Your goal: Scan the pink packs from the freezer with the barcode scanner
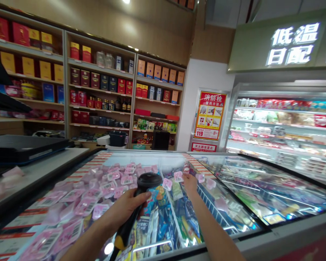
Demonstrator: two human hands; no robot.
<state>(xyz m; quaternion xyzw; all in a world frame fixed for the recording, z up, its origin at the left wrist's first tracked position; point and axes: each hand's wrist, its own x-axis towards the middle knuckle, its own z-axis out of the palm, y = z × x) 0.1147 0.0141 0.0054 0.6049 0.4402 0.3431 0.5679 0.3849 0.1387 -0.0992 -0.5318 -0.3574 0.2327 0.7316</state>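
My left hand (129, 204) is wrapped around the handle of a black barcode scanner (149, 179), its head pointing away from me. On the right, my right hand (190, 184) reaches over the freezer's glass top, its fingers closed at the edge of a small pink cup with a barcode label (178, 176). Another pink cup (167, 184) lies just left of it, and more pink cups (210, 183) rest to the right of the hand. Many similar pink cups (108, 188) are spread over the glass on the left, some showing their barcodes.
Packaged frozen goods (157, 224) show beneath the freezer glass. At the left, a counter (43, 163) bears a flat black device (27, 146). Shelves of boxes (100, 78) line the back wall, and a lit refrigerated display (282, 127) stands at the right.
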